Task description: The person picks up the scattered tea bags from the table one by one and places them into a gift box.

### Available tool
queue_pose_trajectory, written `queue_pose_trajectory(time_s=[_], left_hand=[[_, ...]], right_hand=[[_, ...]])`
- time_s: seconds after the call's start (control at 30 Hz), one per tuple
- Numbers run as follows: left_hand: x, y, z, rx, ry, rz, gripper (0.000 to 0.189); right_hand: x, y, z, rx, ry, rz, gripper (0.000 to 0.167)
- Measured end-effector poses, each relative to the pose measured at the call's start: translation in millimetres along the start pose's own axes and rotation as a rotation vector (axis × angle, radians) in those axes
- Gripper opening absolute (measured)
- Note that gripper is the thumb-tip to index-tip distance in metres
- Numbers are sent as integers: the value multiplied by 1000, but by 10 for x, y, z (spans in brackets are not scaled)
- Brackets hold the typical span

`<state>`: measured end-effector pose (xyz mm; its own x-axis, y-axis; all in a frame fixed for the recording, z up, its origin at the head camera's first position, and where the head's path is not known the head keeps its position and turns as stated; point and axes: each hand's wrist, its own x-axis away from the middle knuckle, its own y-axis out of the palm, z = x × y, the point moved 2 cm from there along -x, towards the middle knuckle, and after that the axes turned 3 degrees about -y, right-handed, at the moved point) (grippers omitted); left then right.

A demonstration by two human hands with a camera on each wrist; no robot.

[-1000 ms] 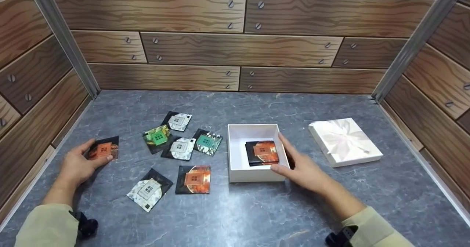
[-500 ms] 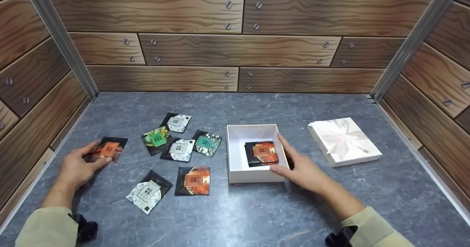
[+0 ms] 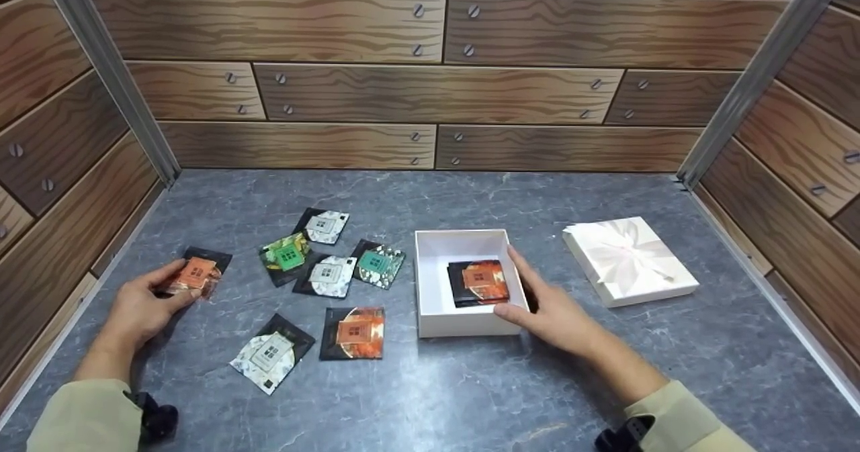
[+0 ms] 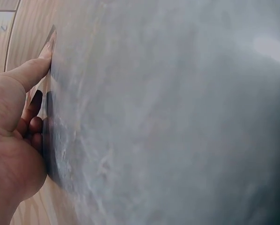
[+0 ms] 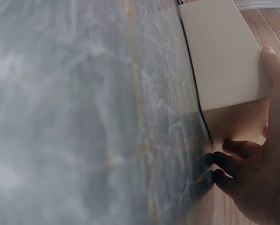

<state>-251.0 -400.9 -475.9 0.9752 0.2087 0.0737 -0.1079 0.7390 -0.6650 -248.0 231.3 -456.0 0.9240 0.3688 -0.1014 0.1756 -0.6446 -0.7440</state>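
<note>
At the left of the head view, my left hand pinches an orange-and-black sachet between thumb and fingers, near the table surface. An open white box stands right of centre, with a small stack of orange-and-black sachets against its right side. My right hand holds that box by its right wall, the thumb at the front corner of the rim. In the right wrist view the thumb rests on the edge of the box, and the other fingers bend low beside its wall.
Between hand and box lie loose sachets: a green one, a teal one, white ones, another white one and an orange one. A white lid with a ribbon bow lies at right. Wood-patterned walls enclose the table.
The sachet in my left hand has shifted a little to the right and turned slightly. My right hand and the box stay in place.
</note>
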Motion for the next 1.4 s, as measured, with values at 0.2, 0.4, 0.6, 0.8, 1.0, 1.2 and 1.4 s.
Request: queue_pose_trajectory(time_s=[0.2,0.4,0.6,0.8,1.0,1.2,1.4], left_hand=[[11,0,11,6,-7,45,72],[32,10,12,12,43,134,64],[63,-24,66,82,38,162,59],[65,-78,237,127,24,117,54],[65,-129,475,94,57,135,47],[74,-132,773,50,181,233,44],[87,-76,1044,30,260,260,47]], right_hand=[[5,1,4,-5,2,2,101],[-11,8,4,-15,-20,11,102],[-8,16,-2,-18,-20,5,101],[2,6,-12,-8,-13,9,102],[-6,18,-2,0,-8,11,102],[-6,11,-4,-2,-3,8,101],[12,3,-16,-5,-5,9,100]])
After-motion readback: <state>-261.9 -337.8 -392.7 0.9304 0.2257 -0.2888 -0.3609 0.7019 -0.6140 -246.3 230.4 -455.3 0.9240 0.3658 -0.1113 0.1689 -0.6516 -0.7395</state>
